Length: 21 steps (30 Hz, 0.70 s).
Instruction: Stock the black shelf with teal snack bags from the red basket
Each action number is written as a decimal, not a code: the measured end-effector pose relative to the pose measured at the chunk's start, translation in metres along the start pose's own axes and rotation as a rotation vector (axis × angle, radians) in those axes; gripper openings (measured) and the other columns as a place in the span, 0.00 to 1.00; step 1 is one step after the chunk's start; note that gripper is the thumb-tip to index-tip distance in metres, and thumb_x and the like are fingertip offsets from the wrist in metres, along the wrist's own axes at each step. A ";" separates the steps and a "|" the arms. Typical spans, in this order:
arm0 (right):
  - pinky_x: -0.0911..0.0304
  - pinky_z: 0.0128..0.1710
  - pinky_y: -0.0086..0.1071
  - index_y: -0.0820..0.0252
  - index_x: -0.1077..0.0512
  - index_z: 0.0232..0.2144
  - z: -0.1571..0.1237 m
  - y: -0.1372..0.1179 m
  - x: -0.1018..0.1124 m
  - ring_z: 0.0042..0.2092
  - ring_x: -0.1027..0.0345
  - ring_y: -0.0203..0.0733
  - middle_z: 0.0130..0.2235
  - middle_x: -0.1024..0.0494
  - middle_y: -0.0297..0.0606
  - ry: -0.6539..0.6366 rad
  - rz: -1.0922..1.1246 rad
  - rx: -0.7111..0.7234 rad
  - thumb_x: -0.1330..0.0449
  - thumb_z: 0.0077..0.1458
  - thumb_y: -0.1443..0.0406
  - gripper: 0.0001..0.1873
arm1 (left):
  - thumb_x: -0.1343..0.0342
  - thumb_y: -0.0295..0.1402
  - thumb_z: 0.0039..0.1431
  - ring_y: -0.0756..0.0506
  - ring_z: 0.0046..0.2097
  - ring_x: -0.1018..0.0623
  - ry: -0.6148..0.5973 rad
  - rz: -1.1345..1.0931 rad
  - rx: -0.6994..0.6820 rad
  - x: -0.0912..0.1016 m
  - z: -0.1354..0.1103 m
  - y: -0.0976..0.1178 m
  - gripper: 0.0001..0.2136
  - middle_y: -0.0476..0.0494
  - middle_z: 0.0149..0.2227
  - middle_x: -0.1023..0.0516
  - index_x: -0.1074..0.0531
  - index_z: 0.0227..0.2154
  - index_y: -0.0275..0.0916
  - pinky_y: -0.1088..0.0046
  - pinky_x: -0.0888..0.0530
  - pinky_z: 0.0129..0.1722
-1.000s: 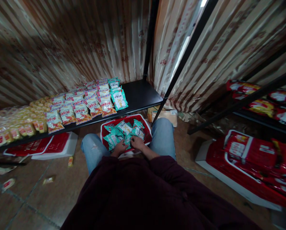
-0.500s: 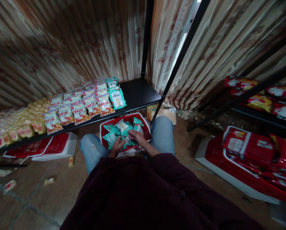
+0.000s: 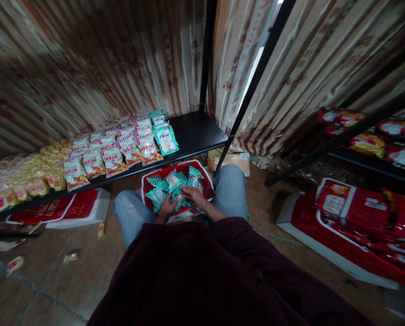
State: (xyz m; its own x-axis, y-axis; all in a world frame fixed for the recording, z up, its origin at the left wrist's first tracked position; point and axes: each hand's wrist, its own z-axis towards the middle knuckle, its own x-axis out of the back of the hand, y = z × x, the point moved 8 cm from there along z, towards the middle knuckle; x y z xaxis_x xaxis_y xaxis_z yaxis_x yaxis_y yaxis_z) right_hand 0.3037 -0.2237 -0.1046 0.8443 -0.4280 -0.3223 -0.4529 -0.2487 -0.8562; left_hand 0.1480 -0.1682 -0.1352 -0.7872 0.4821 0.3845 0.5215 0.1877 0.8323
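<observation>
A red basket [image 3: 206, 192] with a white rim and handle stands between my knees, filled with several teal snack bags [image 3: 173, 178]. My left hand [image 3: 167, 207] is at the basket's near side, its fingers closed on the edge of one teal bag lying between my hands. Over that same bag's right side, my right hand [image 3: 194, 195] has its fingers stretched out, touching or just above it. The fingertips are small and dim here.
A low black shelf [image 3: 197, 131] behind the basket carries standing teal bags [image 3: 166, 139], orange-and-white snack bags [image 3: 113, 158] and small yellow packs [image 3: 32, 184]. A shelf post [image 3: 245, 102] rises near my right knee. Another basket [image 3: 304, 215] with red packages stands right; loose packs [image 3: 70, 257] lie on the floor.
Both hands stay over the basket with only slight movement; the right hand's fingers have shifted a little on the teal bag. The shelf goods look the same.
</observation>
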 end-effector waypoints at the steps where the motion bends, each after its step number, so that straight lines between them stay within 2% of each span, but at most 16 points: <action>1: 0.34 0.47 0.38 0.58 0.22 0.31 0.001 0.000 0.002 0.39 0.26 0.42 0.36 0.20 0.37 0.015 -0.005 0.004 0.36 0.42 0.62 0.10 | 0.39 0.38 0.46 0.50 0.25 0.30 0.003 -0.015 -0.005 0.000 0.000 0.000 0.27 0.55 0.21 0.33 0.31 0.51 0.36 0.75 0.34 0.30; 6: 0.34 0.42 0.35 0.58 0.23 0.30 0.004 -0.002 0.009 0.37 0.27 0.41 0.34 0.20 0.36 0.083 -0.036 0.049 0.36 0.41 0.60 0.11 | 0.40 0.37 0.47 0.52 0.24 0.34 0.041 -0.118 -0.030 0.001 -0.002 0.004 0.25 0.57 0.18 0.38 0.29 0.50 0.35 0.77 0.35 0.28; 11: 0.35 0.39 0.34 0.58 0.24 0.30 0.005 -0.006 0.013 0.36 0.29 0.41 0.33 0.21 0.35 0.130 -0.081 0.098 0.36 0.40 0.56 0.15 | 0.39 0.41 0.46 0.51 0.27 0.31 0.112 -0.231 -0.060 0.011 -0.012 0.015 0.26 0.53 0.22 0.33 0.28 0.48 0.33 0.76 0.33 0.31; 15: 0.36 0.36 0.33 0.59 0.25 0.29 0.005 -0.006 0.015 0.35 0.30 0.41 0.30 0.22 0.35 0.166 -0.131 0.126 0.37 0.40 0.53 0.17 | 0.38 0.44 0.43 0.52 0.27 0.32 0.151 -0.302 -0.086 0.018 -0.019 0.023 0.28 0.53 0.22 0.32 0.26 0.46 0.32 0.76 0.33 0.31; 21: 0.37 0.38 0.33 0.58 0.25 0.29 0.005 -0.007 0.020 0.37 0.32 0.42 0.31 0.23 0.33 0.210 -0.209 0.175 0.39 0.40 0.50 0.19 | 0.36 0.46 0.40 0.51 0.27 0.30 0.195 -0.367 -0.107 0.024 -0.021 0.027 0.27 0.50 0.23 0.29 0.24 0.42 0.33 0.75 0.32 0.31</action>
State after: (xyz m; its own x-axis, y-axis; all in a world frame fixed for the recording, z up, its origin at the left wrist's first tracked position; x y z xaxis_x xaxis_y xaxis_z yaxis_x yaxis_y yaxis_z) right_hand 0.3250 -0.2261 -0.1066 0.8284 -0.5571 -0.0578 -0.2045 -0.2048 -0.9572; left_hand 0.1364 -0.1697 -0.0946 -0.9670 0.2274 0.1149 0.1663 0.2218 0.9608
